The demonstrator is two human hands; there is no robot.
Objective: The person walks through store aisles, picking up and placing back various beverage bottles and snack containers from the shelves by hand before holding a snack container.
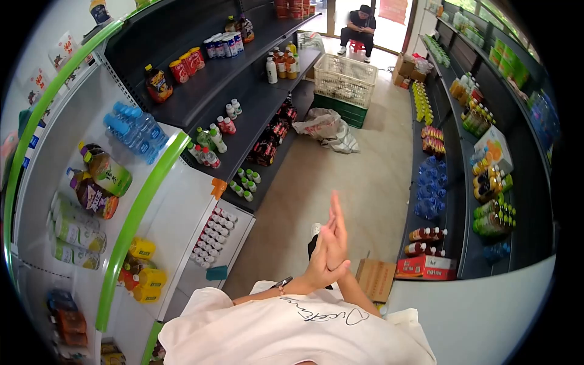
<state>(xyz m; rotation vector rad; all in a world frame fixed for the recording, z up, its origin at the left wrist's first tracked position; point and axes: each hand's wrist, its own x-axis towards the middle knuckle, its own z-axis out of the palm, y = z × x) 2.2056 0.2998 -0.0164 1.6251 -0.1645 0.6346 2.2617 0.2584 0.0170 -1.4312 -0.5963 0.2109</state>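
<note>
In the head view my left hand (pixel 319 266) and my right hand (pixel 339 234) press against each other, palm to palm, in front of my chest. The right hand's fingers stretch forward, slightly blurred at the tips. Those of the left lie lower along the right hand and are partly hidden by it. No object shows in either hand. A dark band (pixel 283 282) and a bracelet circle my left wrist. The nearest things are a flat cardboard box (pixel 374 280) on the floor, right of my hands, and a tray of small white-capped bottles (pixel 214 236) at left.
Shelves of drinks line both sides, with water bottles (pixel 139 132) at left and blue-wrapped bottles (pixel 431 188) at right. Down the aisle are a plastic bag (pixel 328 129), a white crate (pixel 344 79) on a green one, and a seated person (pixel 359 30) by the doorway.
</note>
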